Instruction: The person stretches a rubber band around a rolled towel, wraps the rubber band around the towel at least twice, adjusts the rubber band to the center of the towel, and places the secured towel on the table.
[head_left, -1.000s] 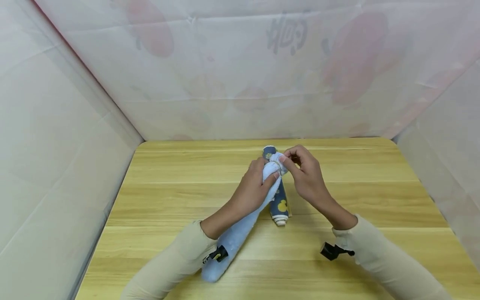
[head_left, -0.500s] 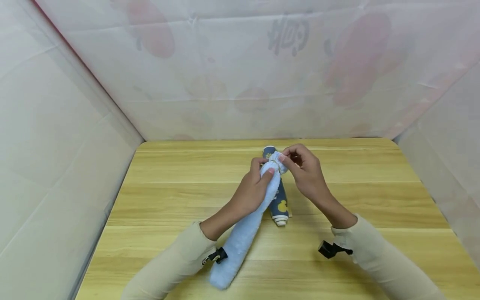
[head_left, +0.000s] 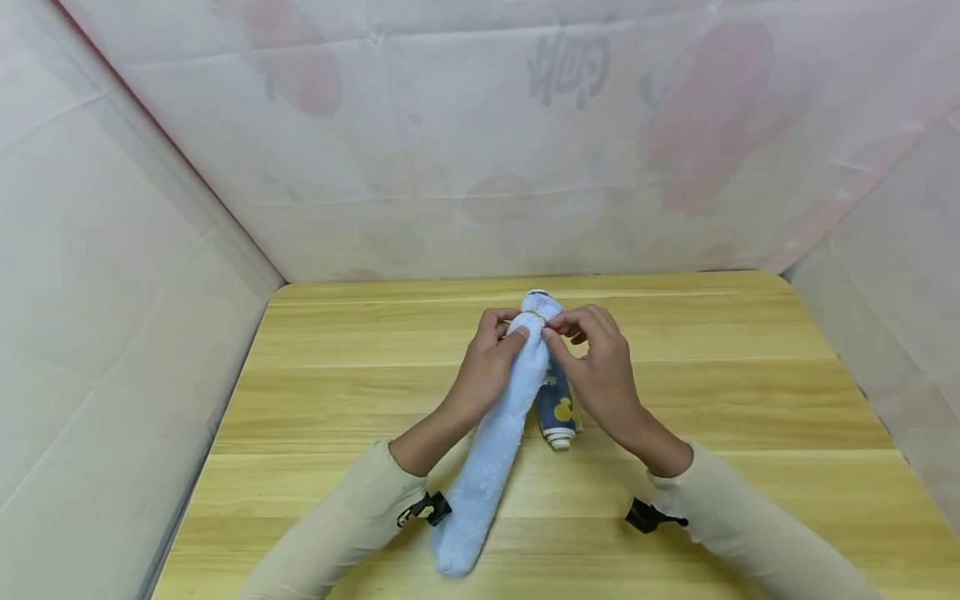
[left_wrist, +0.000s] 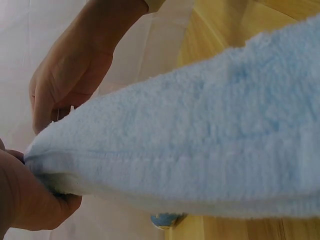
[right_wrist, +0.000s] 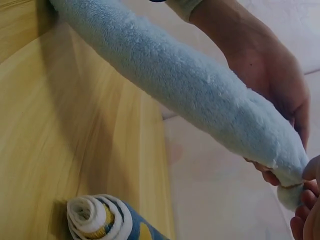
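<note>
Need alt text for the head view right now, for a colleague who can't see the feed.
Both hands, the left hand and right hand, hold the far end of a rolled light-blue towel, raised at that end, its near end down on the wooden table. A thin band circles the towel's tip by the fingertips. A rolled navy towel with yellow ducks lies beside it.

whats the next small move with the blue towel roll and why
Probably ease the rubber band farther down the rolled light blue towel: both the left hand and right hand pinch its far tip, where the band sits near the edge.
</note>
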